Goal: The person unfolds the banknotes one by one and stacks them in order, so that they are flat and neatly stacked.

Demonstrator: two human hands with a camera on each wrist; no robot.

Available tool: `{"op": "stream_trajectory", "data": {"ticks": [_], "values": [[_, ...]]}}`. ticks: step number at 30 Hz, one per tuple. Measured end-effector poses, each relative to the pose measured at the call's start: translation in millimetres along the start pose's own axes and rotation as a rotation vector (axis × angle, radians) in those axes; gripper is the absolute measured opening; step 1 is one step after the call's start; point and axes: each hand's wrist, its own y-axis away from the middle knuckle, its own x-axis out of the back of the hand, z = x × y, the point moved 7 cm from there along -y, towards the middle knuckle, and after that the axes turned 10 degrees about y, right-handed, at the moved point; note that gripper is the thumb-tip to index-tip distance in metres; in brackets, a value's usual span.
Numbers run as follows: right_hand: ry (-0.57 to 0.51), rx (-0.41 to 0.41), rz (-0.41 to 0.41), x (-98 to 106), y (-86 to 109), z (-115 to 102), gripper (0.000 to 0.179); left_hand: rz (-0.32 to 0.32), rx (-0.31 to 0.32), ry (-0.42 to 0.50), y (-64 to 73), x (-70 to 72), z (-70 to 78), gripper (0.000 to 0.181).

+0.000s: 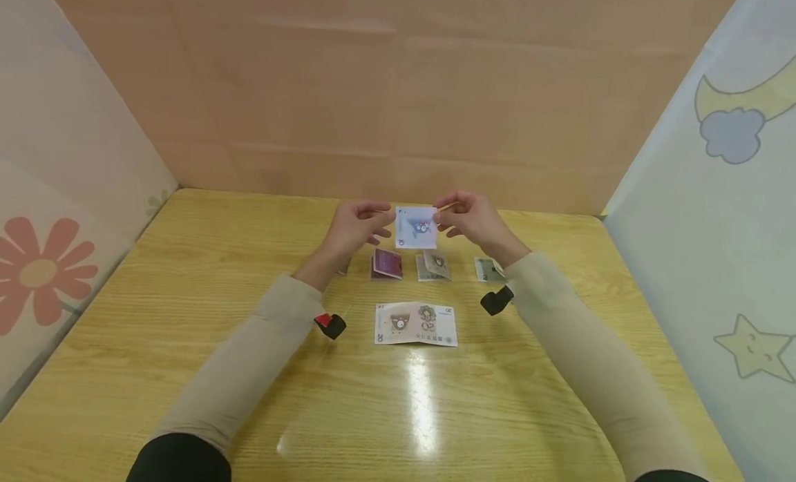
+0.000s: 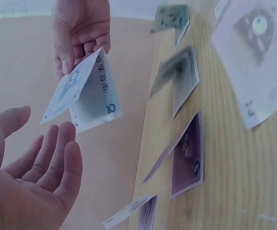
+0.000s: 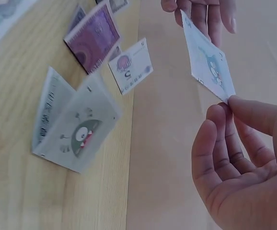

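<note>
A play banknote (image 1: 416, 228), pale blue with a cartoon figure and folded in half, is held above the far part of the table. My right hand (image 1: 475, 223) pinches its edge between thumb and index finger, plain in the right wrist view. My left hand (image 1: 357, 228) is beside the opposite edge, its fingers loosely spread; in the left wrist view the fingertips stand just off the note (image 2: 71, 88). Below the hands stand folded notes: a purple one (image 1: 388, 264), a grey-beige one (image 1: 435, 265) and a green one (image 1: 488, 270). My left wrist partly hides another (image 1: 344, 268).
A creased, pinkish note marked 20 (image 1: 415, 333) lies unfolded on the wooden table (image 1: 186, 288), nearer to me than the folded row. An orange-tan panel (image 1: 398, 88) rises behind the table, and printed panels flank it on both sides.
</note>
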Motion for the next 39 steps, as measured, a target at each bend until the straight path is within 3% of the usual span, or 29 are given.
{"op": "stream_trajectory", "data": {"ticks": [7,16,28,32,39], "values": [[0.006,0.067,-0.034,-3,24.4,-5,0.026,-0.047,0.045,0.053,17.3,-4.5,-3.0,0.029],[0.039,0.1,-0.079,-11,41.0,-3,0.025,-0.071,0.09,-0.016,34.6,-6.3,-9.1,0.023],[0.032,0.101,-0.097,-20,49.1,-5,0.023,-0.07,0.09,-0.024,39.1,-8.3,-14.5,0.017],[0.042,0.1,-0.126,-21,51.3,-3,0.026,-0.071,0.084,-0.063,43.5,-6.4,-14.6,0.016],[-0.018,0.137,-0.133,-16,45.6,-2,0.031,-0.102,0.034,-0.078,49.7,-2.2,-12.1,0.016]]}}
